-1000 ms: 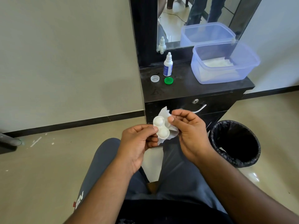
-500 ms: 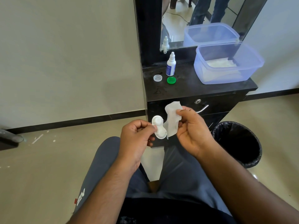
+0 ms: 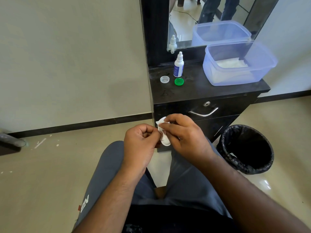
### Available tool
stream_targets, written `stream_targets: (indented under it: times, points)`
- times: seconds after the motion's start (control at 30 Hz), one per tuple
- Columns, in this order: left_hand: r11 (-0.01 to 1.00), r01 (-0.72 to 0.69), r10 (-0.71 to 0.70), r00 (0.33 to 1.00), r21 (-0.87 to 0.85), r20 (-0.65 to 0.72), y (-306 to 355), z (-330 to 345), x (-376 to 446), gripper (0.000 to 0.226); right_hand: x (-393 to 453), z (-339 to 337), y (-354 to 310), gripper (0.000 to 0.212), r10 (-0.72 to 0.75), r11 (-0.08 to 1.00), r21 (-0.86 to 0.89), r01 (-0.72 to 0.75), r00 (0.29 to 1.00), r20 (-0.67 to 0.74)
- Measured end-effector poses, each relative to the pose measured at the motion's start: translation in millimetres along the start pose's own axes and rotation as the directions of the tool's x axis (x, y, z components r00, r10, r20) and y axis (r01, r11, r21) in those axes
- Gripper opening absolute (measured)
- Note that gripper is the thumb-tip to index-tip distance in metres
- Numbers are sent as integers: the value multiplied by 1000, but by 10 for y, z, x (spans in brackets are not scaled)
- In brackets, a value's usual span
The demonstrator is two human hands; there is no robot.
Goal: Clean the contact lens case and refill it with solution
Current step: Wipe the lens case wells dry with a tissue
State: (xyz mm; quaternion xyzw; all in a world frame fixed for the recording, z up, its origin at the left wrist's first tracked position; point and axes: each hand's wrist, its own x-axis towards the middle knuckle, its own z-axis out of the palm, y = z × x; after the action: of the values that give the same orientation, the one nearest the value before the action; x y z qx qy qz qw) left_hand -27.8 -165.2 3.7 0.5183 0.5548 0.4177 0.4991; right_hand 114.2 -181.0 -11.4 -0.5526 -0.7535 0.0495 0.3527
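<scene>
While hands (image 3: 166,137) apparently hide the case, bin (image 3: 247,148) stands near.

Translucent plastic tub (image 3: 262,71), glossy floor tiles (image 3: 42,174), chrome drawer handle (image 3: 203,113)

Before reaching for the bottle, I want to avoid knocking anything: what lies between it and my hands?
Head view: the green cap sits just before the bottle; then bare countertop.
</scene>
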Motion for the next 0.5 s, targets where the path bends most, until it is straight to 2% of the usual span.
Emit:
stream_targets:
  times: [0.1, 0.23, 0.37, 0.47, 0.5]
  points:
    - [997, -40, 40, 999, 61, -4, -25, 0, 12, 10, -12, -13, -14, 21, 5, 999, -41, -6, 1000, -12]
    - [982, -112, 111, 994, 154, 9, -66, 10, 19, 10, -9, -20, -8, 23, -97, 992, -77, 103, 993, 72]
    - [976, -126, 127, 992, 177, 9, -83, -13, 35, 7, 38, -90, 21, 25, -26, 996, -82, 31, 998, 58]
    - [964, -162, 165, 986, 208, 6, -97, -5, 29, 9, 27, -46, -9, 18, -143, 986, -69, 150, 985, 98]
    - [960, -175, 179, 984, 216, 0, -102, 1, 26, 9, 29, -33, -3, 19, -144, 987, -60, 151, 985, 99]
